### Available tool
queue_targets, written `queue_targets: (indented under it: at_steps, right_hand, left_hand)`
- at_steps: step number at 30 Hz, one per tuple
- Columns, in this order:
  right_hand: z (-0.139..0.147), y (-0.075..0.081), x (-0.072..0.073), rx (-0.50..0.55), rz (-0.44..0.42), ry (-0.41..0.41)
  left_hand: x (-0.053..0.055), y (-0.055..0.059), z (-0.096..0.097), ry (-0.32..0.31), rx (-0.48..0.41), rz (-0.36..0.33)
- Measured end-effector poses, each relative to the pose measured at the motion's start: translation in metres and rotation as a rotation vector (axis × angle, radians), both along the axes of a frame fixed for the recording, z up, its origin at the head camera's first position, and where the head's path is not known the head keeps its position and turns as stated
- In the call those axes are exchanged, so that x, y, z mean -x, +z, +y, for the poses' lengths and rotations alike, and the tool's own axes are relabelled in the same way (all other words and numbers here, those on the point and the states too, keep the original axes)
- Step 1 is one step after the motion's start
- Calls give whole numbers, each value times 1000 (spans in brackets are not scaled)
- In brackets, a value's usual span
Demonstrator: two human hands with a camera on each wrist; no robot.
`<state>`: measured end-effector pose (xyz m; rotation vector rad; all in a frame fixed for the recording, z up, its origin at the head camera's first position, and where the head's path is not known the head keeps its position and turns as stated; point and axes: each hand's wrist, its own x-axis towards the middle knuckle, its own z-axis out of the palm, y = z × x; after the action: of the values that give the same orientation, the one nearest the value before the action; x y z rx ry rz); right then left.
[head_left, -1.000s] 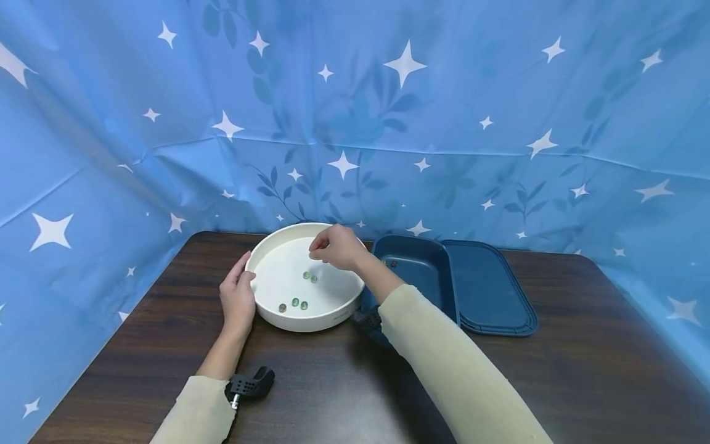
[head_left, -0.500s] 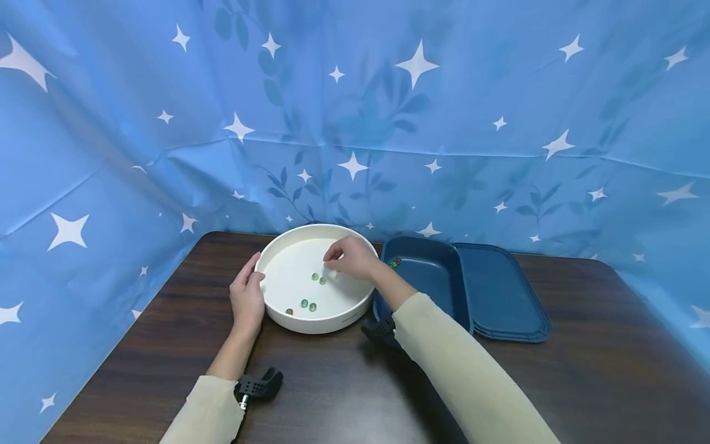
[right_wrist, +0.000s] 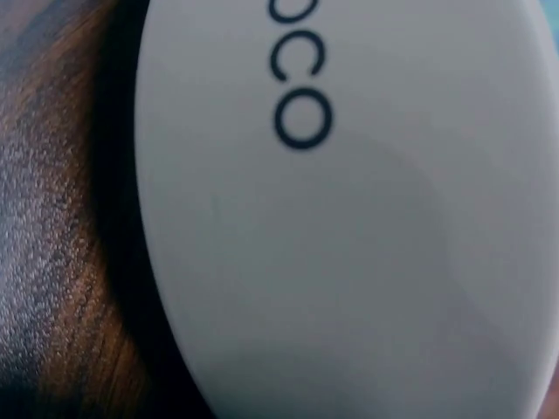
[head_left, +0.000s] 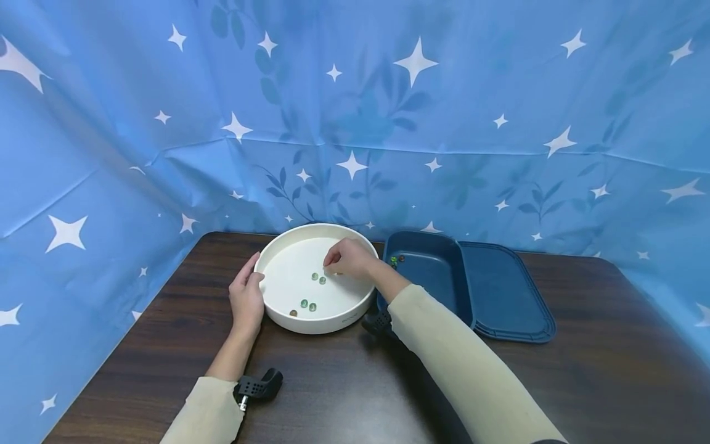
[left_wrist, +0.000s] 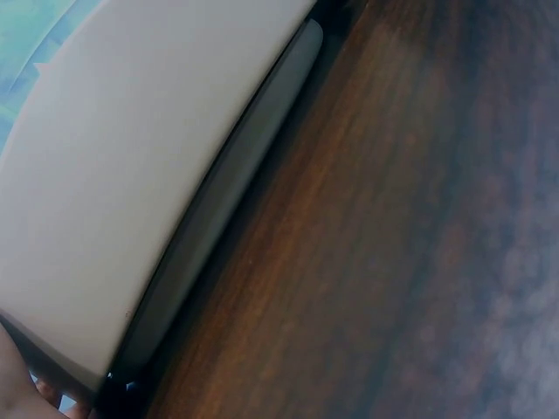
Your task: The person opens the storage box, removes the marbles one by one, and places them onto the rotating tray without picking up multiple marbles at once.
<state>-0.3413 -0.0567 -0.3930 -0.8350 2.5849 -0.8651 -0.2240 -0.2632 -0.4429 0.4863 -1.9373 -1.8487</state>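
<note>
A round white dish (head_left: 288, 265) with a low wall stands on the table; several glass marbles (head_left: 308, 305) lie in it, greenish apart from a brown marble (head_left: 293, 313). My left hand (head_left: 247, 299) holds the dish's left side, thumb at the rim, the other fingers along the outer wall. Inside the dish, my right hand (head_left: 349, 258) reaches down with thumb and fingertips pinched together at a small pale marble, mostly hidden by the fingers. The right wrist view shows only the dish's outer wall (right_wrist: 349, 262) with dark lettering.
Right of the dish stands a deep blue rectangular container (head_left: 435, 271), a few coloured marbles (head_left: 395, 261) in its far left corner. Beside it lies a flat blue lid (head_left: 505, 290). A blue star-patterned cloth (head_left: 471, 92) hangs behind the dark wooden table (head_left: 333, 382).
The right hand has lowered from above the dish to its floor, fingertips now at a marble. The left hand stays on the dish. The whole view has shifted slightly.
</note>
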Motion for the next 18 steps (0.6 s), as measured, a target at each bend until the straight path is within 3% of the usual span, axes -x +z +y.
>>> queue_targets:
  at_steps: [11, 18]
  right_hand:
    - [7, 3, -3, -11, 14, -27]
    - [24, 34, -6, 113, 14, -67]
  left_hand:
    - [1, -2, 4, -7, 0, 2]
    - [0, -1, 1, 2, 12, 7]
